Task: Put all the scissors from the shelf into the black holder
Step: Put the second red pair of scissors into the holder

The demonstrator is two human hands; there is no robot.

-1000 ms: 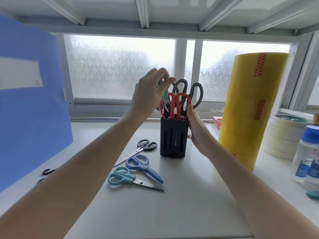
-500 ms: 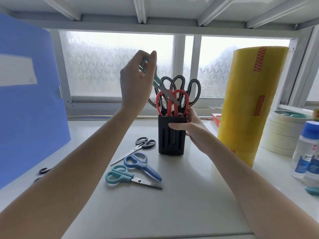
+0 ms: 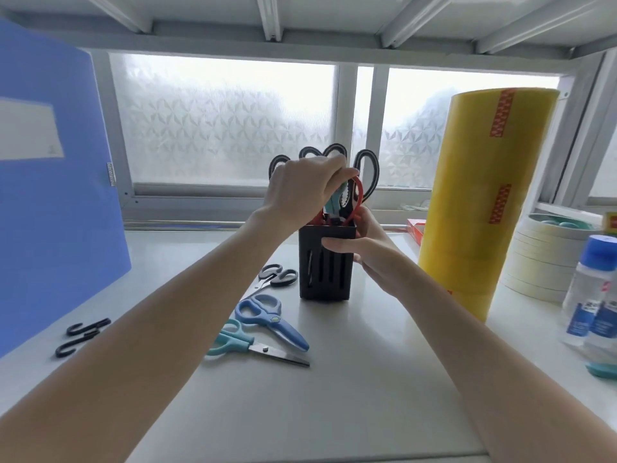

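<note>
Three scissors lie flat on the shelf (image 3: 334, 396) at seven o'clock from the black holder (image 3: 325, 262). The left hand (image 3: 300, 192) pinches teal scissors (image 3: 334, 203), lowering them in. The right hand (image 3: 367, 248) grips the holder's side. Push straight down, slowly, past the red handles (image 3: 358, 198). Smooth plastic loops, hard slotted box.

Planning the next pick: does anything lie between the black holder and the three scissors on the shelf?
Nothing visible does. The black-handled scissors, blue scissors and teal scissors lie in the open, left-front of the black holder, on the bare shelf.
</note>
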